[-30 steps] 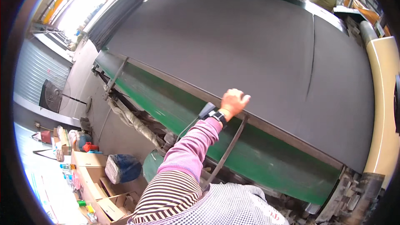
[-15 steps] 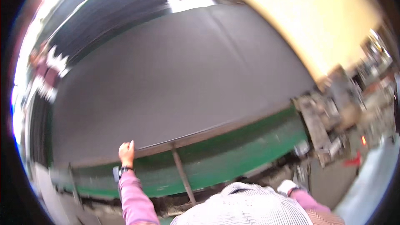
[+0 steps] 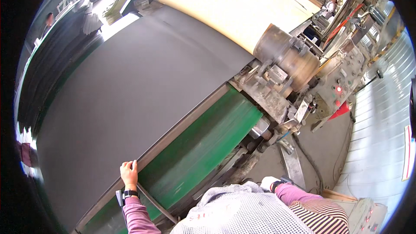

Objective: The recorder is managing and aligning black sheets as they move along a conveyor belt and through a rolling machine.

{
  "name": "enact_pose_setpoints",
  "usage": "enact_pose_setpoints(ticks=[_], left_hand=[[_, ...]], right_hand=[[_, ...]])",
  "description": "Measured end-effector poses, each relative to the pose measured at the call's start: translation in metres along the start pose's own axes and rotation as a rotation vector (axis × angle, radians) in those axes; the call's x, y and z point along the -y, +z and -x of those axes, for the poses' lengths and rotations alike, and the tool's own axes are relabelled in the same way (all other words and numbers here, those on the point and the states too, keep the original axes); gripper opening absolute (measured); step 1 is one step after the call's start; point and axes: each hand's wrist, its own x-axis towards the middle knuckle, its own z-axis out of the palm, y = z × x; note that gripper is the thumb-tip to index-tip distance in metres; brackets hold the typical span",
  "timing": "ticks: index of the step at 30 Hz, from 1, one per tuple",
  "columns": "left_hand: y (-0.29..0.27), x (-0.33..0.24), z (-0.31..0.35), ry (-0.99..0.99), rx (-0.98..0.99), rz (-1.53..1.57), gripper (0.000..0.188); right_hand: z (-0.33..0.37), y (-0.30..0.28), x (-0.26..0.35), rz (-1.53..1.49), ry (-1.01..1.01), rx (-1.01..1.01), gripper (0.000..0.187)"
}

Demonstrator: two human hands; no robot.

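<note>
A wide dark grey sheet (image 3: pixel 125 82) covers a long table. Its near side runs along a narrow brown edge rail (image 3: pixel 173 136) above a green panel (image 3: pixel 203 147). My left hand (image 3: pixel 128 174) has its fingers curled over this near edge, closed on the sheet, with the thumb up; a watch is on the wrist. Low beside my body, my right hand (image 3: pixel 269 183) looks white, possibly gloved. Its fingers seem folded in, and whatever they might hold is hidden. A large cream-coloured roll (image 3: pixel 225 4) lies across the far end of the sheet.
At the right stand a brown drum (image 3: pixel 275 45) and a control panel (image 3: pixel 340 82) with a lit red light. A metal bar (image 3: pixel 294 164) and a dark cable cross the floor. Dark stacked sheets (image 3: pixel 56 69) are at far left, a purple sleeve (image 3: pixel 26 154) below. Another person (image 3: pixel 331 6) is far right.
My view has swung toward the right, bringing the drum and control panel closer to the middle. My left hand stays at the sheet's near edge; my right hand remains low beside my body.
</note>
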Motion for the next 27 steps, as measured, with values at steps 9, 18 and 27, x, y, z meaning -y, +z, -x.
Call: enact_pose_setpoints(ticks=[9,18,27], left_hand=[[0.048,-0.136,-0.053,-0.037,0.138,-0.001,0.041],[0.072,-0.159,-0.062,0.465,0.155,-0.039,0.032],[-0.016,0.085,0.014,-0.071,0.189,-0.688,0.034]], right_hand=[[-0.037,-0.008,-0.028,0.064,-0.261,-0.007,0.031],[-0.019,-0.018,-0.024,-0.211,0.011,-0.131,0.036],[0.042,0.048,-0.025,-0.209,0.132,-0.147,0.034]])
